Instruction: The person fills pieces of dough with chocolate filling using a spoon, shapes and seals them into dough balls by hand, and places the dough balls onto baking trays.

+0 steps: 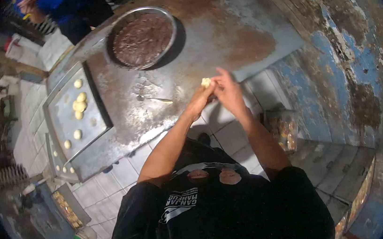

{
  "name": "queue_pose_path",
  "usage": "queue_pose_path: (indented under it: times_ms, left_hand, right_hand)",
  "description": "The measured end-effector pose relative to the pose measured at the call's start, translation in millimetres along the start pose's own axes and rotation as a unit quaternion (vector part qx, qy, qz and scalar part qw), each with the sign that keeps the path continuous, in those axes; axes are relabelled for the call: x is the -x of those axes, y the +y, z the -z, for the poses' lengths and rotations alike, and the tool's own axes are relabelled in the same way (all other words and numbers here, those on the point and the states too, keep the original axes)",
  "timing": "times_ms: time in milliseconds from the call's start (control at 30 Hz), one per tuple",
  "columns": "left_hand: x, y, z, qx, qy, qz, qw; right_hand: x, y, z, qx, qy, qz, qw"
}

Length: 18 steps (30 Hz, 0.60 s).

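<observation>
Just past the table's front edge, a small pale yellow piece of dough (pixel 206 82) pokes up at the fingertips of my left hand (pixel 200 100), which is closed around it. My right hand (pixel 229 91) is right beside it, fingers stretched out and slightly blurred; whether they touch the dough I cannot tell. A spoon-like tool with a pale handle (pixel 163 100) lies on the metal tabletop (pixel 130 121), near a whitish smear. Farther back stands a large metal bowl (pixel 173 36) holding a dark brown filling (pixel 142 39).
To the left, a metal tray (pixel 100 128) carries several round dough balls (pixel 80 105). A second tray (pixel 55 169) with smaller pieces sits lower, partly hidden. Another person in blue (pixel 58 7) is at the far left. A peeling wall (pixel 335 56) bounds the right side, with packed goods (pixel 283 132) below.
</observation>
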<state>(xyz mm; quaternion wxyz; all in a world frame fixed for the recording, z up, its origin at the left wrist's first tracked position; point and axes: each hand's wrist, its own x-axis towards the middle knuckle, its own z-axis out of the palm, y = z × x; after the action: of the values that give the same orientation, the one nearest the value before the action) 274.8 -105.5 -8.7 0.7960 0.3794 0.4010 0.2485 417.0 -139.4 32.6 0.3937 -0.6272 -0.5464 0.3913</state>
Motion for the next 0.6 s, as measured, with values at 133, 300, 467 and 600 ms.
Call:
queue_pose_path:
  times_ms: [133,300,467,600]
  left_hand:
    - [-9,-13,12,0.111,0.181,-0.128,0.969]
    - [1,16,16,0.057,0.281,-0.250,0.925]
    - [31,48,8,0.047,0.256,-0.264,0.929]
    - [71,11,42,0.180,0.252,-0.088,0.947]
  right_hand:
    - [-19,18,-35,-0.200,0.007,-0.038,0.979]
    - [-24,-22,-46,-0.203,0.028,-0.046,0.978]
    - [-3,-58,-28,-0.282,-0.061,-0.016,0.957]
    - [10,-38,-57,-0.248,0.038,0.022,0.968]
